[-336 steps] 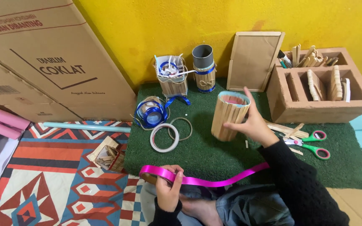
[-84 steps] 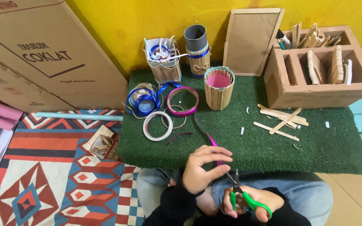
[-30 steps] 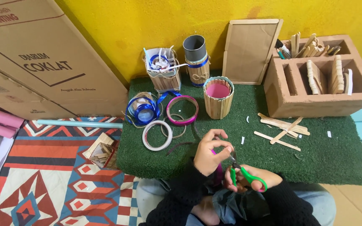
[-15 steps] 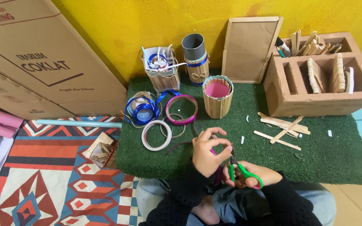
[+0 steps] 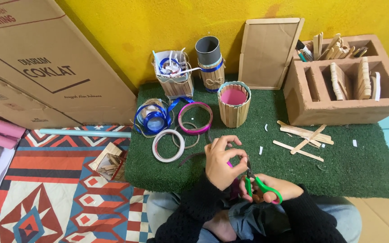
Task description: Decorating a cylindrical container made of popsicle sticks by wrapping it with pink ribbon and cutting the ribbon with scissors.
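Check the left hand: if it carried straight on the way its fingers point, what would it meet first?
The left hand points up and slightly right across the green turf mat. First in that line is probably the round popsicle-stick cup with a pink inside, though depth is unclear.

A yellow wall (image 5: pixel 158 27) fills the upper frame above a dark green turf mat (image 5: pixel 361 171). At lower left lies a rug (image 5: pixel 46 198) patterned in red, blue, orange and white triangles. The scissors (image 5: pixel 261 188) have green handles; the ribbon spool (image 5: pixel 195 118) is magenta, another spool (image 5: pixel 153 119) blue. Sleeves (image 5: pixel 190 211) are black.
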